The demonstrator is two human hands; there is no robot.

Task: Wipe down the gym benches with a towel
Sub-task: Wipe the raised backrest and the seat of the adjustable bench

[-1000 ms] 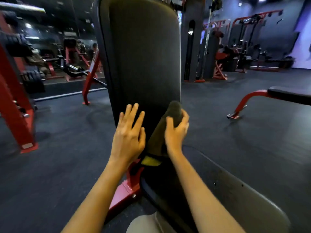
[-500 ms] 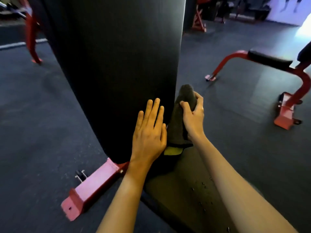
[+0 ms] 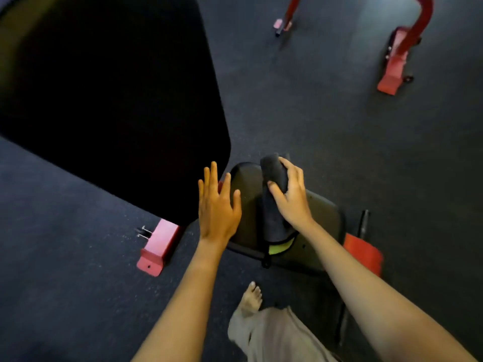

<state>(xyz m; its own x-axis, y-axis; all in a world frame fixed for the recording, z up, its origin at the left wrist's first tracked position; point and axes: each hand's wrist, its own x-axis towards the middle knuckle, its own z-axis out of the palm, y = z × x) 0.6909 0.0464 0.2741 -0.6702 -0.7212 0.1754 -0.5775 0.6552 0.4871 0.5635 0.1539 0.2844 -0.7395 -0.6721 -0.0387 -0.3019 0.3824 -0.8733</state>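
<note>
So your right hand (image 3: 291, 197), gripping the towel (image 3: 273, 220), is off the backrest (image 3: 117, 100) and onto the seat (image 3: 324, 226) now; left hand (image 3: 217, 205) spread flat.

Seat pad (image 3: 322, 226): dark, rounded corners, low over floor. Rolled dark towel (image 3: 274, 218) lies on pad, running from far edge to near edge, about mid-width. Yellow-green patch (image 3: 279, 249) at towel's near end.

Floor (image 3: 313, 113): dark speckled matting. Standing on it:
- red foot bar (image 3: 156, 246), left of seat
- red base (image 3: 363, 254), by seat's right edge
- second red frame (image 3: 394, 66), far right, well apart
- bare foot (image 3: 251, 300), just short of seat's near edge
</note>
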